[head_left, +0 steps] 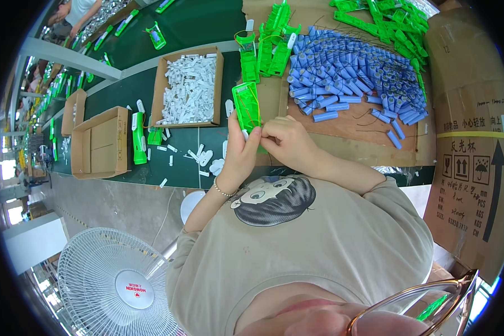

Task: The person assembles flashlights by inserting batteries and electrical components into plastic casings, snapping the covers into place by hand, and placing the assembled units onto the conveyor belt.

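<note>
Cluttered green table (207, 22) at centre frame: both hands, left hand (239, 154) and right hand (285, 140), pinch a green casing (246, 106) whose thin wires (255, 106) may snag or pull loose.

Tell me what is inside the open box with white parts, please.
The box holds a loose heap of small white plastic parts, covering most of its floor. What lies beneath the heap cannot be seen. A bare cardboard strip shows along its left side.
</note>
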### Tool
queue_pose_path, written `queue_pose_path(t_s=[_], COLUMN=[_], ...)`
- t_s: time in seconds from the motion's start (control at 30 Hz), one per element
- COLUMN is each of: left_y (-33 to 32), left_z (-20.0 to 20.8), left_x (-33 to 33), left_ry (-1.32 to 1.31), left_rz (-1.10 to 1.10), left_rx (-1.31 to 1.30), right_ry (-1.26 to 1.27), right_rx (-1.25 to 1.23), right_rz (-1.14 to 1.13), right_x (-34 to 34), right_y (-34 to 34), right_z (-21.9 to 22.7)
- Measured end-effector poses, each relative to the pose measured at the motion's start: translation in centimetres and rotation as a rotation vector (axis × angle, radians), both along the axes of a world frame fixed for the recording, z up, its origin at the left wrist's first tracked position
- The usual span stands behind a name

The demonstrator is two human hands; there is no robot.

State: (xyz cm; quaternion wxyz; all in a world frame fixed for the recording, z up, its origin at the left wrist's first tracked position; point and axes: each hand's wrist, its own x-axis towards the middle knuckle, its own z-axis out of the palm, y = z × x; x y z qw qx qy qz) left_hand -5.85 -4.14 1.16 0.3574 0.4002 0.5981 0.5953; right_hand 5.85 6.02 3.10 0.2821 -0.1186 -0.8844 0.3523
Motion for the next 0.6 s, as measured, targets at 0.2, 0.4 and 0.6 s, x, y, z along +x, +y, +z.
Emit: queue_pose_path(t_s=[0.2, 0.4, 0.6], left_y=[0.3, 0.0, 0.1], left_z=[0.9, 0.2, 0.0], left_x=[0.3, 0.3, 0.2], left_ry=[0.085, 0.087, -0.027], left_rz=[0.009, 0.007, 0.036], left_rx=[0.045, 0.035, 0.022], right_ry=[0.194, -0.090, -0.092], right_rx=[-0.824, -0.570, -0.590], right_rz=[-0.103, 0.014, 0.081], right_x=[-0.4, 0.3, 0.8], right_y=[-0.1, -0.5, 0.3], right_z=[0.7, 0.7, 0.4])
